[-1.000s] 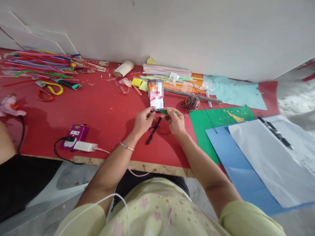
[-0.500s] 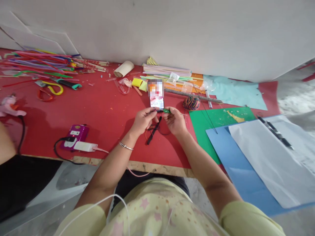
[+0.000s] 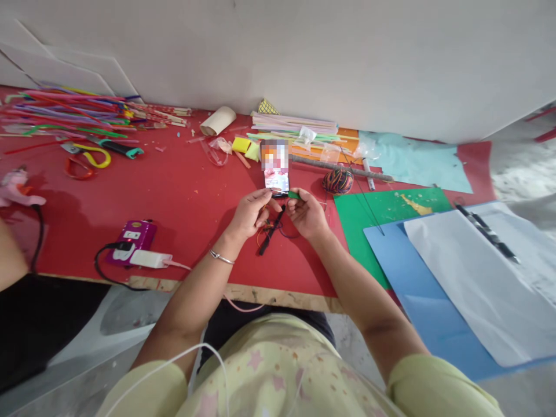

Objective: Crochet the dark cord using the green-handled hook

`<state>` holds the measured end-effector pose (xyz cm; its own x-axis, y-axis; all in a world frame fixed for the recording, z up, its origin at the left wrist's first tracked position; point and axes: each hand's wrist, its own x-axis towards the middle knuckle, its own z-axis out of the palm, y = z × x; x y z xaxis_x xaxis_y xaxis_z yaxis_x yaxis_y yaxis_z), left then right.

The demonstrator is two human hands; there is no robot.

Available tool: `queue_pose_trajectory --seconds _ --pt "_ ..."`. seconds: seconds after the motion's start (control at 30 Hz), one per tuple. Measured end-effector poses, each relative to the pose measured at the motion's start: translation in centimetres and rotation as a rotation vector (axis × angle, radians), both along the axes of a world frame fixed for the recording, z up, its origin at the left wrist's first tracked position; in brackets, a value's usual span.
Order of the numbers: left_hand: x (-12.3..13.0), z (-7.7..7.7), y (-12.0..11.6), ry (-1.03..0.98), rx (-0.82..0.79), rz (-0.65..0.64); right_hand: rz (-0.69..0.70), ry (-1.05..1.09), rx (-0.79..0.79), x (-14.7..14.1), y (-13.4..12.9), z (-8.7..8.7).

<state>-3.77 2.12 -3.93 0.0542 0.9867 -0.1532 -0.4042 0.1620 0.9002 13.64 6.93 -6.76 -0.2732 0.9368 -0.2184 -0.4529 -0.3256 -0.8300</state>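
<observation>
In front of a lit phone (image 3: 277, 180), both my hands work close together over the red table. My right hand (image 3: 308, 214) is closed round the green grip of a crochet hook (image 3: 294, 195), whose thin metal shaft points left. Thumb and forefinger of my left hand (image 3: 253, 213) pinch a small bit of multicoloured yarn at the hook's tip; the fingers mostly hide it. Loose yarn strands (image 3: 290, 234) hang below the hands, beside a black pen-like stick (image 3: 271, 231) on the table. A ball of multicoloured yarn (image 3: 337, 182) sits to the right.
Left on the red table (image 3: 174, 197) are a purple power adapter (image 3: 132, 240) with plugs, scissors (image 3: 93, 156) and a heap of pipe cleaners (image 3: 73, 113). A cardboard tube (image 3: 218, 120) lies behind. Green card (image 3: 391, 211) and a blue folder (image 3: 417, 289) with paper are right.
The fingers of my left hand have spread slightly, and more of the hook's metal shaft shows between the hands. Both hands stay nearly in the same place.
</observation>
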Motion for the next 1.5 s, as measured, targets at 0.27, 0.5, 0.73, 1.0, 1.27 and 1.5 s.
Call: queue_pose_trajectory --seconds 0.27,0.5,0.73,1.0,1.27,1.5 --pt "0.3 -0.4 0.2 0.101 0.031 0.075 -0.023 0.148 -0.120 -0.2 -0.2 0.8" --pt "0.3 -0.5 0.3 0.130 0.035 0.076 -0.033 0.151 -0.149 -0.3 -0.4 1.3" --pt "0.3 -0.6 0.3 0.137 0.032 0.067 -0.031 0.166 -0.162 -0.4 -0.4 1.4" --pt "0.4 -0.3 0.3 0.114 0.031 0.069 -0.019 0.160 -0.158 -0.4 -0.4 1.4" --pt "0.3 -0.4 0.1 0.106 0.033 0.070 -0.025 0.173 -0.163 -0.4 -0.4 1.4" --pt "0.3 -0.5 0.2 0.107 0.030 0.069 -0.018 0.174 -0.159 -0.3 -0.3 1.2"
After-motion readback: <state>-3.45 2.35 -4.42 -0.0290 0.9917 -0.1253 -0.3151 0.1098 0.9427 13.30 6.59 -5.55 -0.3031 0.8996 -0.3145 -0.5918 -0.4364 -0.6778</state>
